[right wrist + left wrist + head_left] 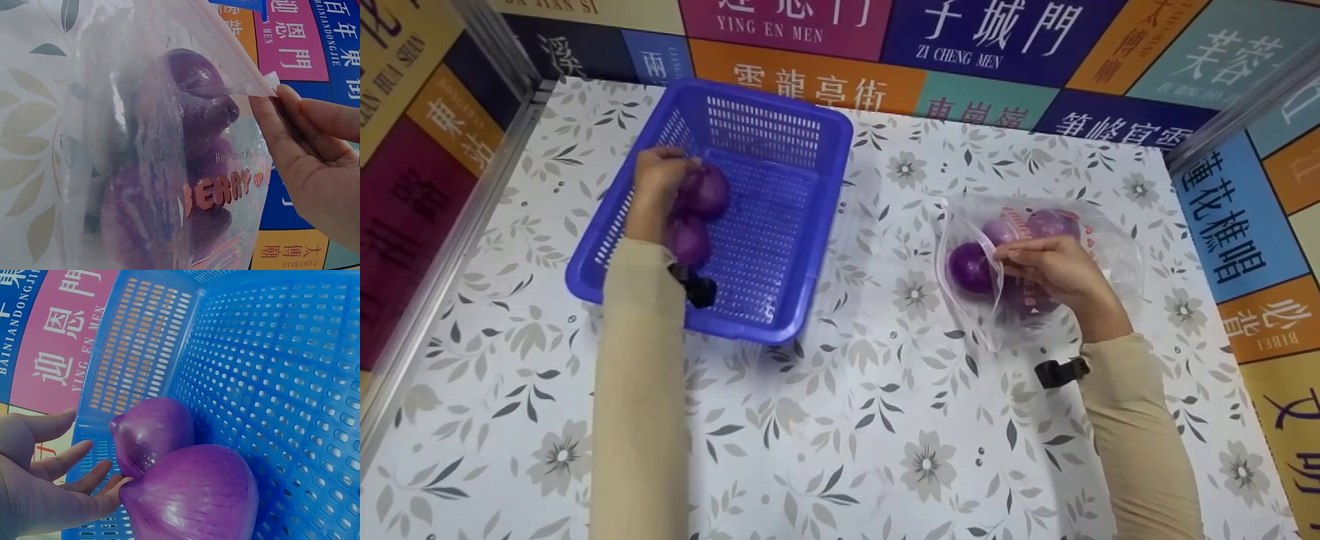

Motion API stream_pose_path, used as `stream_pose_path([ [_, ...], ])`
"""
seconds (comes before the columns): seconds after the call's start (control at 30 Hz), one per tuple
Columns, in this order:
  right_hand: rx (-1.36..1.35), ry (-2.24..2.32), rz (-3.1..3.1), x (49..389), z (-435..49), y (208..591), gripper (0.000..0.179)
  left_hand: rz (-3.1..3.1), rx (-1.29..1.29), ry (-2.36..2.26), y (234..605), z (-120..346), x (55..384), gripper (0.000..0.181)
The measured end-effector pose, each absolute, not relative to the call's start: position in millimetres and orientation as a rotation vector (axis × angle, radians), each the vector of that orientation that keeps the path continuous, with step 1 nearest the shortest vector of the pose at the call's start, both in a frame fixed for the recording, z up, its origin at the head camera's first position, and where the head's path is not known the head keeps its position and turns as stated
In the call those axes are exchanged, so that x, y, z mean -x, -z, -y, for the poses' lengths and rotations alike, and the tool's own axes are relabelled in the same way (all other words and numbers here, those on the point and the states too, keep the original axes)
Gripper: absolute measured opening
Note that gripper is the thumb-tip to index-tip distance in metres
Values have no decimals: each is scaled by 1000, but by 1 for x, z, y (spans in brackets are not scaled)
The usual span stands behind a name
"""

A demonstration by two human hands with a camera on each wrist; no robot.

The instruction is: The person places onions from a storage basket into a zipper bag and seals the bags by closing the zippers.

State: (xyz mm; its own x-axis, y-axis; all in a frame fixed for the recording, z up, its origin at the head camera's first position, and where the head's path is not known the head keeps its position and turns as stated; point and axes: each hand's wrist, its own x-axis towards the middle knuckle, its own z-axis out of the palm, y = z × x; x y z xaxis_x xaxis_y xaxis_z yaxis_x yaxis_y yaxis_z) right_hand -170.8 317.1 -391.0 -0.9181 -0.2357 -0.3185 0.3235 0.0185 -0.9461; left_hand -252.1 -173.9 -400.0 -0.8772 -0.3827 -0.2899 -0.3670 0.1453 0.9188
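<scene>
Grip, left hand (656, 180): fingers straight and loose in the left wrist view, fingertips (115, 486) just touching the near onion (191, 495); nothing clamped. Both onions sit inside the basket (780, 120), against its left wall, touching each other; far onion (152, 439) is wedged toward the corner.

Grip, right hand (1054, 266): thumb and fingers pinch the bag (1114, 247) at its open rim, shown close in the right wrist view (264, 84). Bag lies on the tabletop (840, 420), well apart from the basket, mouth facing left. More onions (969, 268) show through the film, just beside the pinch and partly under the hand; exact count can't be told.

Handling, judged:
- Onions: firm, round, moderately heavy for their size, skin smooth and glossy, so likely slippery. Best held with fingers wrapped round the widest part, palm behind. A fingertip pinch at the pointed end would probably slip. They will roll on a flat floor; the basket wall stops these two.
- Bag: thin, limp, light film, no stiffness of its own. Holds shape only at the rim seam, which is the sensible place to pinch. Weight inside could drag the film out of a light pinch.
- Basket: rigid perforated plastic, light, may slide if pushed.
</scene>
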Motion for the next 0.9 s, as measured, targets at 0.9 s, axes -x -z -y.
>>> stream_pose_path([
  [0.9,-81,2003,-1865,172,-315,393,19,2568,-716,1966,404,170,250,41],
])
